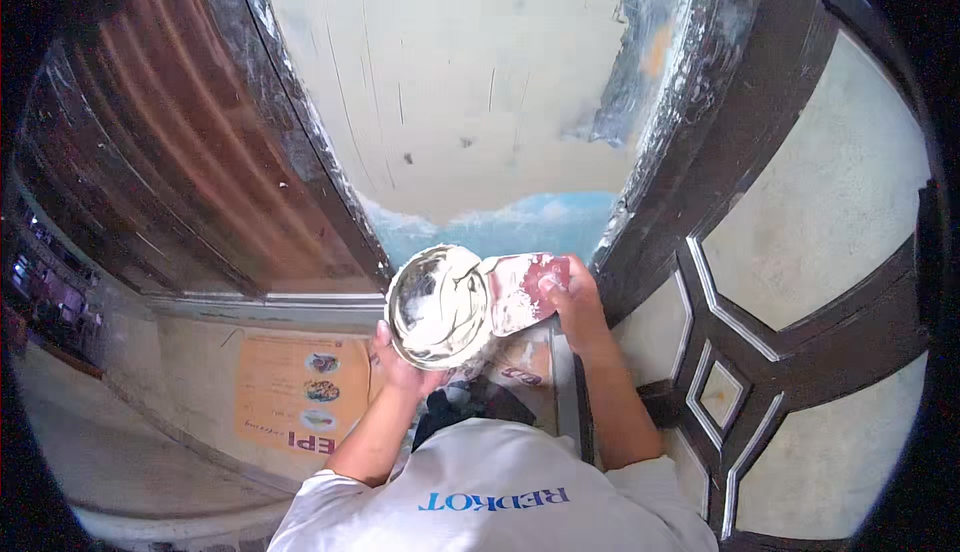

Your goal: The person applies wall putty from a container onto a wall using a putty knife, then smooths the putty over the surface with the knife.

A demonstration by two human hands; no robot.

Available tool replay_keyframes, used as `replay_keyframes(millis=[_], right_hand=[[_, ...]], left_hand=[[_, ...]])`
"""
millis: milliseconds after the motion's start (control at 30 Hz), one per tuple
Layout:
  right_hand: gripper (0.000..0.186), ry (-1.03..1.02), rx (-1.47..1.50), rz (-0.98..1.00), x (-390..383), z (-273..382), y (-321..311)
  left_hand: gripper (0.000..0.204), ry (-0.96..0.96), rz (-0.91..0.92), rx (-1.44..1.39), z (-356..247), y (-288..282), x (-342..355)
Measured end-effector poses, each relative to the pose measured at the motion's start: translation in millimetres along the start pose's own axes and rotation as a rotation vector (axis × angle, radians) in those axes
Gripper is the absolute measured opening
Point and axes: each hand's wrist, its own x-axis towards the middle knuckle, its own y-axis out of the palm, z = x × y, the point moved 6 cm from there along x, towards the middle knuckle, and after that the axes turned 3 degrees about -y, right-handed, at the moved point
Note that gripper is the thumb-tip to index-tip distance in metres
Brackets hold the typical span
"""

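My left hand (404,364) holds up a round metal bowl (397,324) from its lower left side. Thick cream-white putty (458,314) lies inside it and coats part of the inner wall. In my right hand (580,310) is a flat red putty spreader (540,274), gripped at its right end with the thumb on top. White smears cover much of the spreader's face, and its left edge meets or overlaps the bowl's right rim; I cannot tell which. Ahead of both hands stands a cream-coated wall panel (450,102), with a blue painted band (530,227) along its bottom.
Dark framing (700,132) with white smears borders the panel on the right. A brown wooden panel (200,152) is at the left. An orange printed sheet (270,392) lies low on the left. To the right is a dark lattice with pale panels (820,202).
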Motion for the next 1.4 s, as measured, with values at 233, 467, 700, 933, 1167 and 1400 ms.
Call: replay_keyframes(millis=[233, 467, 700, 933, 1167, 1400], right_hand=[[0.023, 0.042, 0.417, -0.024, 2.1, 2.8, 11.5], [0.027, -0.110, 0.518, -0.017, 5.2, 4.9, 15.4], [0.036, -0.162, 0.678, 0.069, 18.3, -0.4, 21.6], [0.037, -0.227, 0.625, 0.031, 46.5, -21.7, 5.5], [0.026, -0.743, -0.345, -0.370, 61.4, 109.3, -28.7], [0.031, -1.453, -0.731, -0.640, 73.1, 315.1, -70.8]], left_hand=[[0.085, 0.034, 0.044, -0.280, -10.2, -12.3, -1.4], [0.088, 0.021, 0.207, -0.304, -13.2, -9.1, -20.1], [0.085, 0.100, 0.236, -0.410, -12.4, -33.9, -25.2], [0.090, 0.199, 0.263, -0.405, -3.2, -71.1, -10.4], [0.090, 0.215, 0.273, -0.358, 0.0, -96.2, -18.6], [0.084, 0.322, 0.307, -0.238, -1.8, -77.9, -7.5]])
